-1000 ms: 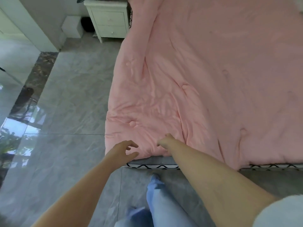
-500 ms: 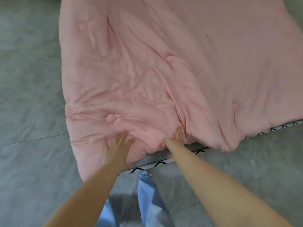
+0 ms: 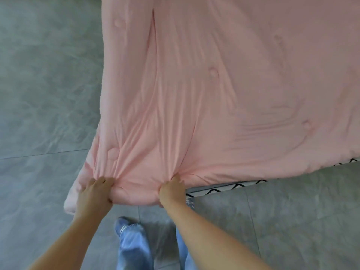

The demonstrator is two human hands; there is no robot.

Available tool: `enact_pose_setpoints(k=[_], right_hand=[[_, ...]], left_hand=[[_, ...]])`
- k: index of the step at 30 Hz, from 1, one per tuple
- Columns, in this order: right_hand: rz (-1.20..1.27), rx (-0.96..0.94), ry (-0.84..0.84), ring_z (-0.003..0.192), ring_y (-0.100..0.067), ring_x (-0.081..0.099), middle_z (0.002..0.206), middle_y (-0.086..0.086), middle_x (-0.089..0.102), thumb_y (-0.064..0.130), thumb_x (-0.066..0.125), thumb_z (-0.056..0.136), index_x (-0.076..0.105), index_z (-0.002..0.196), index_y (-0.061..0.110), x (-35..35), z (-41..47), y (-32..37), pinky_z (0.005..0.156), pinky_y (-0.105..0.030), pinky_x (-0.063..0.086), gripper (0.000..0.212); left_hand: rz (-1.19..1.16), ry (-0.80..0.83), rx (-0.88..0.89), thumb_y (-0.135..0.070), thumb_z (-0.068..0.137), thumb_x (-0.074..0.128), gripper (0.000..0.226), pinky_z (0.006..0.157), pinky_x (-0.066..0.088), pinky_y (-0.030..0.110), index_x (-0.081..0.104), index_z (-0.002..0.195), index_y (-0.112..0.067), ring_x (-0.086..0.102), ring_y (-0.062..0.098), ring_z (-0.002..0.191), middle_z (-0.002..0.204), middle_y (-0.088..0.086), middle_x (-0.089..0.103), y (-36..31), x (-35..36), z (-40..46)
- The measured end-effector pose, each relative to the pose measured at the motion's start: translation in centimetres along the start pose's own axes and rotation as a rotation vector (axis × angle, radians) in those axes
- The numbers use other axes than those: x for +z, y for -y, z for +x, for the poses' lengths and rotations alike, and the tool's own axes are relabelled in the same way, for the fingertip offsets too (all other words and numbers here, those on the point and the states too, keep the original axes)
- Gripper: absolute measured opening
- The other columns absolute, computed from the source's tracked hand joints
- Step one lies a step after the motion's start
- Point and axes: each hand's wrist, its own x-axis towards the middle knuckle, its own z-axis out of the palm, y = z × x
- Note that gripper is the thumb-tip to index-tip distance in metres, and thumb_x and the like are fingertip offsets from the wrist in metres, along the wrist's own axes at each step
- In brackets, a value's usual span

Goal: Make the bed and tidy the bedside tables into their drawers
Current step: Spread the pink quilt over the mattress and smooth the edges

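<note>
A pink tufted quilt [image 3: 224,84] covers the bed and fills most of the view. Its near edge hangs over the foot of the bed towards me. My left hand [image 3: 95,193] grips the quilt's hem near its left corner, fingers curled into the fabric. My right hand [image 3: 172,192] grips the same hem a little to the right. Taut folds fan out from both grips up across the quilt. The quilt's left corner droops beside my left hand. The bedside tables are out of view.
A white sheet with a black zigzag pattern [image 3: 224,189] shows along the bed's foot edge, right of my right hand. Grey tiled floor [image 3: 44,94] lies left of and in front of the bed. My jeans and a shoe [image 3: 124,227] are below.
Both hands have gone from reaching and touching the quilt's edge to gripping it. The quilt is now drawn towards me, with its creases stretched into long taut folds. The view has dropped lower.
</note>
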Motion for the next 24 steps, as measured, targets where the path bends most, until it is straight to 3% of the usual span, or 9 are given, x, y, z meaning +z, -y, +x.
enact_pose_setpoints(k=[4, 8, 9, 11, 13, 14, 16, 18, 24], right_hand=[[-0.219, -0.021, -0.003, 0.122, -0.037, 0.053, 0.135, -0.017, 0.052, 0.021, 0.038, 0.092, 0.038, 0.139, 0.011, -0.7, 0.1, -1.8, 0.098, -0.042, 0.044, 0.048], [-0.794, -0.224, -0.075, 0.105, -0.031, 0.061, 0.11, -0.009, 0.067, 0.051, 0.034, 0.089, 0.065, 0.112, 0.018, -3.7, 1.4, -0.6, 0.091, -0.041, 0.04, 0.051], [-0.912, -0.317, -0.173, 0.099, -0.028, 0.062, 0.101, -0.006, 0.069, 0.055, 0.033, 0.086, 0.069, 0.101, 0.019, -4.3, 1.6, 0.1, 0.088, -0.041, 0.036, 0.053], [-0.902, -0.521, -0.322, 0.095, -0.025, 0.061, 0.096, -0.001, 0.067, 0.05, 0.038, 0.083, 0.071, 0.09, 0.02, -4.5, 2.0, 1.6, 0.083, -0.039, 0.036, 0.045], [-0.738, -0.623, -0.306, 0.102, -0.025, 0.056, 0.107, 0.0, 0.059, 0.044, 0.046, 0.084, 0.063, 0.102, 0.024, -3.5, 2.3, 2.2, 0.082, -0.037, 0.042, 0.032], [-0.712, -0.601, -0.233, 0.109, -0.026, 0.051, 0.116, -0.001, 0.052, 0.045, 0.05, 0.083, 0.056, 0.113, 0.027, -2.5, 2.0, 2.1, 0.085, -0.039, 0.044, 0.036], [-0.779, -0.482, -0.078, 0.118, -0.029, 0.042, 0.127, -0.002, 0.04, 0.048, 0.056, 0.081, 0.045, 0.126, 0.032, -0.4, 1.1, 0.9, 0.093, -0.043, 0.044, 0.049], [-0.817, -0.41, 0.024, 0.119, -0.029, 0.039, 0.128, -0.003, 0.038, 0.044, 0.062, 0.078, 0.041, 0.125, 0.032, 0.9, 0.0, -0.9, 0.095, -0.042, 0.043, 0.053], [-0.711, -0.325, 0.183, 0.113, -0.027, 0.053, 0.126, -0.005, 0.044, 0.022, 0.058, 0.079, 0.044, 0.123, 0.023, 1.8, -3.7, -1.6, 0.095, -0.035, 0.047, 0.047]], left_hand=[[-0.043, 0.152, -0.013, -0.011, 0.061, 0.061, 0.041, 0.071, 0.048, 0.037, 0.063, 0.099, -0.026, 0.059, 0.028, 0.098, 0.096, -0.005, 0.063, -0.5, -0.6, -0.8], [-0.099, 0.638, -0.086, -0.039, 0.074, 0.059, 0.03, 0.084, 0.048, 0.031, 0.056, 0.101, -0.027, 0.06, 0.02, 0.107, 0.112, -0.005, 0.062, -3.8, 0.8, -1.9], [-0.183, 0.635, -0.143, -0.044, 0.075, 0.059, 0.029, 0.083, 0.05, 0.031, 0.056, 0.098, -0.026, 0.061, 0.02, 0.104, 0.111, -0.004, 0.062, -4.4, 1.5, -2.2], [-0.401, 0.373, -0.318, -0.043, 0.078, 0.059, 0.025, 0.079, 0.053, 0.036, 0.053, 0.091, -0.023, 0.063, 0.025, 0.098, 0.104, -0.001, 0.06, -4.8, 2.0, -2.9], [-0.522, 0.034, -0.338, -0.038, 0.077, 0.064, 0.026, 0.072, 0.053, 0.041, 0.052, 0.095, -0.022, 0.061, 0.031, 0.093, 0.104, 0.001, 0.054, -4.8, 1.9, -3.0], [-0.554, -0.008, -0.278, -0.034, 0.077, 0.066, 0.033, 0.072, 0.052, 0.041, 0.053, 0.105, -0.022, 0.06, 0.031, 0.096, 0.111, 0.001, 0.053, -4.5, 2.2, -3.0], [-0.684, 0.126, -0.178, -0.028, 0.081, 0.067, 0.056, 0.084, 0.05, 0.038, 0.046, 0.133, -0.022, 0.057, 0.027, 0.108, 0.134, 0.0, 0.046, -4.2, 2.3, -2.8], [-0.84, 0.314, -0.226, -0.025, 0.085, 0.065, 0.065, 0.091, 0.044, 0.029, 0.038, 0.144, -0.025, 0.055, 0.022, 0.11, 0.141, 0.003, 0.044, -3.8, 2.3, -2.4], [-0.871, 0.459, -0.298, -0.034, 0.094, 0.055, 0.036, 0.091, 0.036, 0.022, 0.057, 0.129, -0.026, 0.055, 0.017, 0.114, 0.127, -0.002, 0.06, -1.0, -0.8, -4.1]])
